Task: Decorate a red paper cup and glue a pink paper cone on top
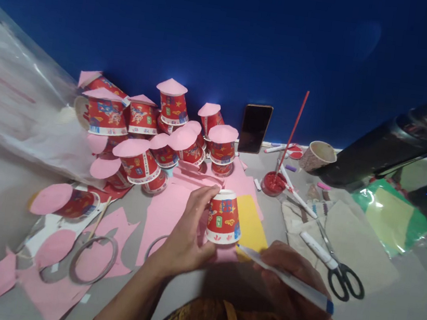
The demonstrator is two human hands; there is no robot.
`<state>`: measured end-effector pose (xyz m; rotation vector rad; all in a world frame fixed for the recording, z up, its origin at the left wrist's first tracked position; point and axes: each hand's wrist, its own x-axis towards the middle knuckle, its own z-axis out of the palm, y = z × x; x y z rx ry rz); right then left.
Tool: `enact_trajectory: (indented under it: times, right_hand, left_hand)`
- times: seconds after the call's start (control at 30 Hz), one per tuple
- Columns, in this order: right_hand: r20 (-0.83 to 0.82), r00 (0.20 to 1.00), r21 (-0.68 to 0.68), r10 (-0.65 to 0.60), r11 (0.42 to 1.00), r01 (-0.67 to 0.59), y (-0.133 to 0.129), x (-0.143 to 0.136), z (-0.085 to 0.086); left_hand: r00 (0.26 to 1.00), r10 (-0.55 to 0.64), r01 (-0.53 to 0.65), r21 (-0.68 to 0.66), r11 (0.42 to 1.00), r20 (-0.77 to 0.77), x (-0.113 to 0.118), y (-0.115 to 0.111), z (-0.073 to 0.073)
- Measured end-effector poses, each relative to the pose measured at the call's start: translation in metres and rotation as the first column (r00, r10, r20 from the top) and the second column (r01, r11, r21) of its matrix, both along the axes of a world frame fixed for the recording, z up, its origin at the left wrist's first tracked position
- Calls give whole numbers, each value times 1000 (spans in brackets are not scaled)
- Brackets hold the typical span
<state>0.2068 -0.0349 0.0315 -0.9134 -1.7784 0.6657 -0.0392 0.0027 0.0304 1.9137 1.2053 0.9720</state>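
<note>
My left hand (188,235) grips a red printed paper cup (224,218) from its left side. The cup is turned upside down, and small pink marks show on its white rim. In my right hand (292,275) is a white marker (288,281) with a blue end, its tip close to the rim's lower right; whether it touches I cannot tell. Beneath the cup lie pink paper (164,206) and a yellow sheet (250,222). Several other red cups (107,114) with pink paper cone tops (171,87) stand or lean behind and to the left.
Scissors (345,282) and a capped marker (318,251) lie on the right, near a pot of red paint (273,183) holding a red stick. A phone (255,129) leans on the blue wall. A black flask (388,144) stands back right; a tape roll (111,259) is front left.
</note>
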Motion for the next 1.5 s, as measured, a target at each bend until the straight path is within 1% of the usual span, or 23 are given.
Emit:
enact_trajectory:
  times: [0.07, 0.13, 0.23, 0.33, 0.43, 0.53, 0.6, 0.77, 1.0, 1.2, 1.37, 1.5]
  right_hand:
    - [55, 998, 32, 43, 998, -45, 0, 0, 2]
    - [60, 996, 48, 67, 996, -70, 0, -1, 2]
    - [-18, 998, 34, 62, 998, -61, 0, -4, -1]
    - [-89, 994, 72, 64, 996, -57, 0, -7, -3]
    - [-88, 994, 126, 59, 991, -47, 1, -8, -2]
    - [-88, 995, 179, 38, 984, -22, 2, -8, 0]
    - [-88, 995, 193, 40, 981, -23, 2, -8, 0]
    - [-88, 994, 142, 65, 988, -52, 1, -8, 0]
    - [-63, 997, 145, 46, 989, -37, 2, -8, 3]
    - [-35, 997, 94, 70, 993, -67, 1, -7, 0]
    - [-68, 996, 133, 55, 990, -46, 1, -9, -2]
    - [-91, 994, 122, 57, 991, -46, 0, -7, -4]
  left_hand:
    - [1000, -2, 2, -1, 1000, 7, 1, -1, 0]
    - [1000, -2, 2, 13, 1000, 2, 1, -1, 1]
    - [1000, -22, 22, 61, 998, -10, 3, -2, 3]
    - [1000, -17, 18, 87, 996, -8, 4, -3, 4]
    - [1000, -21, 21, 88, 996, -2, 5, -3, 3]
    - [999, -51, 51, 93, 994, -6, 6, -3, 1]
    - [998, -57, 58, 102, 993, -10, 6, -3, 0]
    - [998, -54, 55, 84, 995, -9, 7, -3, 1]
    - [998, -58, 59, 79, 995, -21, 6, -3, 2]
    - [998, -66, 67, 69, 995, -6, 6, -3, 1]
    - [998, -68, 68, 83, 994, -7, 7, -3, 1]
    - [998, -68, 68, 78, 995, -5, 7, -3, 3]
